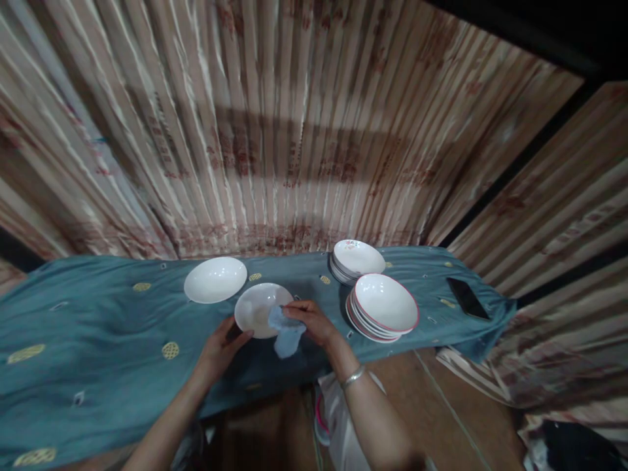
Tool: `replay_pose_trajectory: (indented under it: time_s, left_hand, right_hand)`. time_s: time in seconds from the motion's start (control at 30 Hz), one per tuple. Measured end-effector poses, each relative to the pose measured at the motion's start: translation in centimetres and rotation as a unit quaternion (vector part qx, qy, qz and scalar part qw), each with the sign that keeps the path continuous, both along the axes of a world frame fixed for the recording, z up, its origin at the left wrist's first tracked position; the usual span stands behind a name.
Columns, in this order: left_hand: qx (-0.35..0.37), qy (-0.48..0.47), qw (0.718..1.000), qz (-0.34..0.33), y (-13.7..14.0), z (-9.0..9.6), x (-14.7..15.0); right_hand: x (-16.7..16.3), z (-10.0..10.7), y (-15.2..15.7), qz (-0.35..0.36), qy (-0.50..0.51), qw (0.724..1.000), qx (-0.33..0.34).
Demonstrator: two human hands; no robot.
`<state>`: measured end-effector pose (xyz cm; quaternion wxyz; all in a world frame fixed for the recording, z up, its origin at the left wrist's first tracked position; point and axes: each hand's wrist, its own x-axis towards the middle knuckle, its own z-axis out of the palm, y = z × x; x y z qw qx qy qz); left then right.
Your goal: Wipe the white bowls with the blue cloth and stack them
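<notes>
A white bowl (255, 307) is held tilted above the cloth-covered table, its inside facing me. My left hand (223, 347) grips its lower left rim, thumb at the front edge. Closed around a light blue cloth (288, 340), my right hand (314, 320) is at the bowl's right side. Part of the cloth lies against the inside of the bowl, and the rest hangs over the rim. Just behind, to the left, sits another white dish (216, 280), apart from both hands.
To the right stand a stack of red-rimmed bowls (386, 304) and, behind it, a stack with a floral-patterned top bowl (358, 258). A dark phone (468, 297) lies near the right end of the teal tablecloth (118, 333). Pleated curtains (275, 144) hang behind the table.
</notes>
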<state>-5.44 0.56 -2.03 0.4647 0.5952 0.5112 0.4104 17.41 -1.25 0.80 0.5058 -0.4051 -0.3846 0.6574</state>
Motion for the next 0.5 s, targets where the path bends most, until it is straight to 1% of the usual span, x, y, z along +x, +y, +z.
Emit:
replay_pose_trajectory:
  time_s: [0.13, 0.2, 0.37, 0.43, 0.5]
  left_hand:
    - [-0.008, 0.055, 0.998, -0.007, -0.3, 0.6, -0.8]
    - [0.013, 0.093, 0.996, 0.004, -0.5, 0.8, -1.1]
    - [0.126, 0.169, 0.974, 0.085, -0.9, 1.1, -2.0]
    - [0.190, 0.188, 0.960, 0.080, -1.1, 1.0, -2.0]
    - [0.273, 0.209, 0.938, 0.040, -1.3, 0.7, -1.6]
  right_hand:
    - [0.5, 0.3, -0.1, -0.013, 0.035, 0.999, -0.022]
    - [0.7, 0.6, -0.2, -0.014, 0.048, 0.998, -0.028]
    - [1.4, 0.7, -0.1, -0.039, 0.085, 0.995, -0.025]
    - [1.7, 0.4, 0.1, -0.054, 0.100, 0.993, -0.028]
    - [1.9, 0.0, 0.3, -0.066, 0.109, 0.991, -0.029]
